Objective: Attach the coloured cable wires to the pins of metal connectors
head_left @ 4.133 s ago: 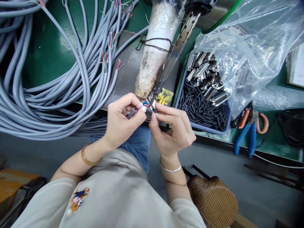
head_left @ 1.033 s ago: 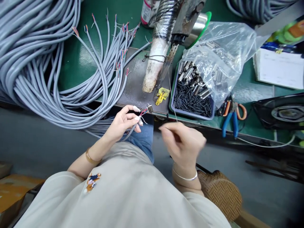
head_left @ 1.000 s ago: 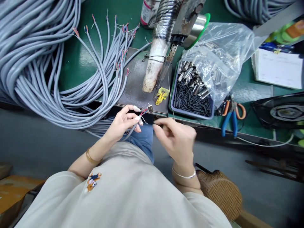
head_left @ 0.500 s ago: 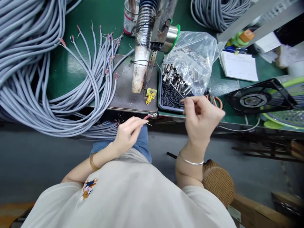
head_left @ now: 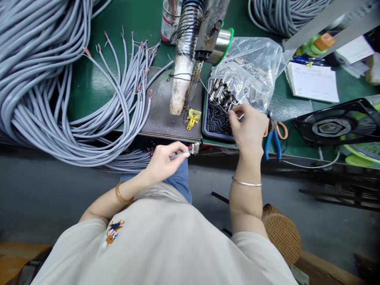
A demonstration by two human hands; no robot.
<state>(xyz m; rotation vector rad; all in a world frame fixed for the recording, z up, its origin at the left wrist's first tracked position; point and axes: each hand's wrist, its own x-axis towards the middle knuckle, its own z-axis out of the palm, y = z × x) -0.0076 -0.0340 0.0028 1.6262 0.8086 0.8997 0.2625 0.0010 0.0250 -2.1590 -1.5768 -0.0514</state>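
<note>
Right hand [head_left: 248, 130] fingertips pinch a metal part at the tray [head_left: 204, 118]. Left hand [head_left: 164, 160] pinches the cable end [head_left: 191, 149], connector pointing right.

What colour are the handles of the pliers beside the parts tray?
The pliers have one blue handle and one orange; seen in the head view.

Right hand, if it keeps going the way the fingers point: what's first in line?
Probably the metal connectors heaped in the blue tray; the right hand already reaches over it, fingertips beside them. The clear plastic bag lies just behind. Depth is unclear.
</note>
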